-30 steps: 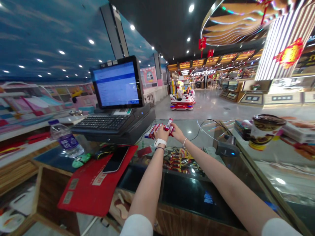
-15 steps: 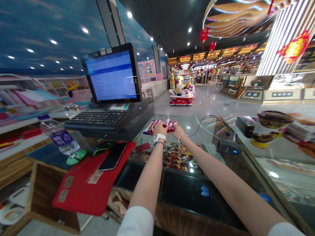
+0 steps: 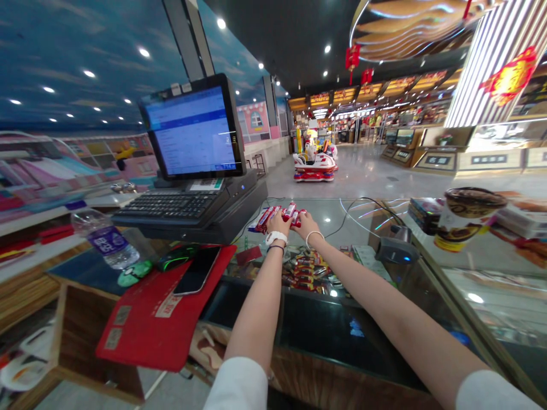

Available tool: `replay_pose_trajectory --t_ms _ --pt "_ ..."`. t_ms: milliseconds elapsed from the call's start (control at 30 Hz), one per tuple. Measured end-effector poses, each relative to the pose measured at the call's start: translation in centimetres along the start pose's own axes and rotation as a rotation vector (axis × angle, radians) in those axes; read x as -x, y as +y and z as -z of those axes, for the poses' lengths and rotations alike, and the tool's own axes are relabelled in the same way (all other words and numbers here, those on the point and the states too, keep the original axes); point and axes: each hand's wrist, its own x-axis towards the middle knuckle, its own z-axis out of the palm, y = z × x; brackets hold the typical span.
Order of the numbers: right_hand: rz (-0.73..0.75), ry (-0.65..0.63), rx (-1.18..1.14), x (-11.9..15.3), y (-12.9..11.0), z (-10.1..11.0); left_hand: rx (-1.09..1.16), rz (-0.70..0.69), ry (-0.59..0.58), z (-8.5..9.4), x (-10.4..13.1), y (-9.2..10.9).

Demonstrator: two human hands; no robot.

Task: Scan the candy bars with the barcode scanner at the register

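Several small red-and-white wrapped packs lie close together on the glass counter. My left hand, with a white watch at the wrist, has its fingers wrapped round the packs on the left side of the group. From the right, my right hand, with a pale bracelet, presses its closed fingers against the packs at that end. The two hands are close to each other with packs between them. Fingertips are partly hidden by the hands and packs. More packaged items show beneath the glass.
A monitor and keyboard stand left. Nearer are a water bottle, a phone and a red mat. On the right are a scanner, its cable and a large cup.
My right hand has shifted slightly left, closer to my left hand. The packs between the hands sit slightly closer together. The view has moved a little.
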Motion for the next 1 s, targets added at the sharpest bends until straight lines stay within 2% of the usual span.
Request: replay_pose_trajectory --t_ms 200,367,600,1000 --pt "-0.009 0.023 -0.021 -0.5 0.4 -0.2 0.013 0.011 -0.039 0.1 0.0 0.0" --pt "0.031 0.035 -0.047 -0.7 0.9 -0.7 0.005 0.006 -0.017 0.2 0.1 0.1" --pt "0.049 0.059 -0.094 -1.0 1.3 -1.2 0.024 -0.094 0.005 0.2 0.4 0.1" --pt "0.031 0.074 -0.103 -0.8 1.4 -0.9 0.062 -0.087 -0.022 0.7 0.8 0.0"
